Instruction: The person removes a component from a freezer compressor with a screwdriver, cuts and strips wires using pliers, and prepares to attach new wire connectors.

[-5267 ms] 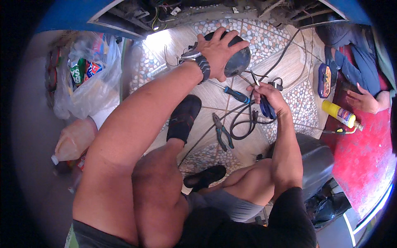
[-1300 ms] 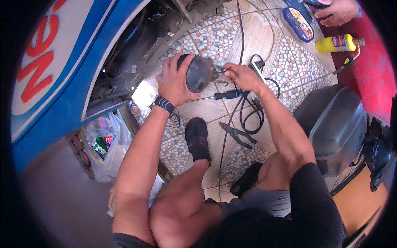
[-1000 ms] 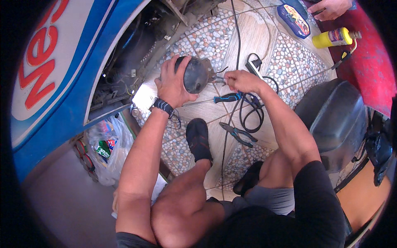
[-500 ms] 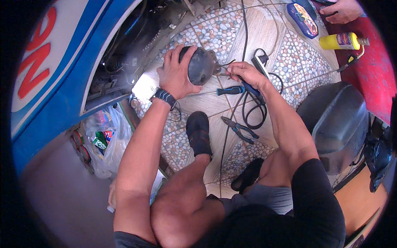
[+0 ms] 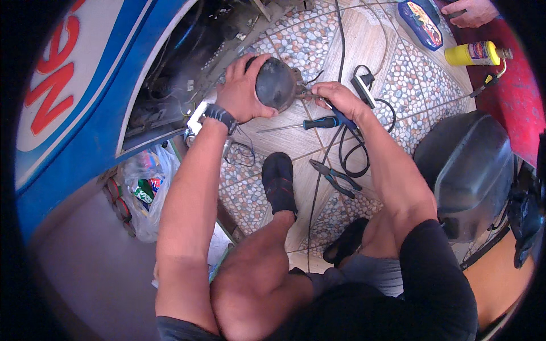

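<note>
My left hand (image 5: pixel 242 91) is wrapped round a black, rounded metal compressor (image 5: pixel 275 85), fingers over its top and thumb along its near side. From the right, my right hand (image 5: pixel 339 101) is closed on a slim tool with a dark blue handle (image 5: pixel 343 118); its exact kind is unclear. The tool's thin tip reaches toward the fittings on the compressor's right side, where a short dark wire sticks out. Whether the tip touches is too small to tell. Below lie a blue-and-black screwdriver (image 5: pixel 319 123) and open-jawed pliers (image 5: pixel 335 178) on the tiles.
A white power strip (image 5: pixel 363 86) with black cords lies right of my hands. Further right are a yellow gas torch (image 5: pixel 472 54), a blue package (image 5: pixel 421 24), another person's hand (image 5: pixel 473 12) and a big black casing (image 5: pixel 466 170). An opened blue machine panel (image 5: pixel 102 113) stands left, near a plastic bag (image 5: pixel 149 193).
The view has shifted slightly. My left hand stays round the compressor, which looks a little turned. My right hand keeps its grip on the blue-handled tool beside the fittings.
</note>
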`<state>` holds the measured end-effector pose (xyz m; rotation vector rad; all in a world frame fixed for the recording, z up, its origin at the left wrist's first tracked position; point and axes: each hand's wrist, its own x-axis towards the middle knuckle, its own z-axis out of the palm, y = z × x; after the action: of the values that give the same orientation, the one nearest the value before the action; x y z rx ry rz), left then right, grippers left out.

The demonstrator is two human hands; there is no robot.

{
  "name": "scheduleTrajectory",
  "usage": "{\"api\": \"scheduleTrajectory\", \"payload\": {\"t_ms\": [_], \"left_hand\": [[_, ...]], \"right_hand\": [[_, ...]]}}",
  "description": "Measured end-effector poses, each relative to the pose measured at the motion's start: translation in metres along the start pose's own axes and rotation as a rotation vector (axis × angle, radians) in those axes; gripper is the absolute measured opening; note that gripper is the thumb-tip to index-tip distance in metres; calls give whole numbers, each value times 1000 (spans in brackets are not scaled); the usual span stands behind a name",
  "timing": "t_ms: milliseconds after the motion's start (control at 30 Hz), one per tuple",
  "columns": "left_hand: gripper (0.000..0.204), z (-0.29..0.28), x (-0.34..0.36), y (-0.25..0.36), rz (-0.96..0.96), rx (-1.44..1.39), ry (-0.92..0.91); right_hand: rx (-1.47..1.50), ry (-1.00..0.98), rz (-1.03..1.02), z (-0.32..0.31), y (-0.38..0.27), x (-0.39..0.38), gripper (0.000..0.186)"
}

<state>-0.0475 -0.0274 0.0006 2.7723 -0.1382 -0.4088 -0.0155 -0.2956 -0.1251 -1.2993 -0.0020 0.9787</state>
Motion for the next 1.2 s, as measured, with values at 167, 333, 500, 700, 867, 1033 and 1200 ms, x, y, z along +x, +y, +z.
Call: {"api": "scheduleTrajectory", "payload": {"t_ms": [167,333,500,700,867,1033,1200], "left_hand": [[124,-9,13,-13,53,-79,-48],[124,-16,22,-16,91,-58,-69],[123,-19,24,-17,87,-58,-102],[123,-23,29,-17,85,-73,-122],[121,-22,28,-19,95,-55,-78],[121,-19,29,-19,101,-73,-101],[123,-21,30,-21,103,-81,-99]], "right_hand": [[-387,-160,61,-12,-38,11,26],[-140,-59,-42,0,-28,-2,23],[-740,-199,-7,-17,-61,19,30],[-1082,-285,-230,-25,-81,39,37],[-795,-318,-96,-38,-79,46,27],[-894,-306,-117,-34,-76,42,29],[-936,-264,-266,-41,-79,43,32]]}}
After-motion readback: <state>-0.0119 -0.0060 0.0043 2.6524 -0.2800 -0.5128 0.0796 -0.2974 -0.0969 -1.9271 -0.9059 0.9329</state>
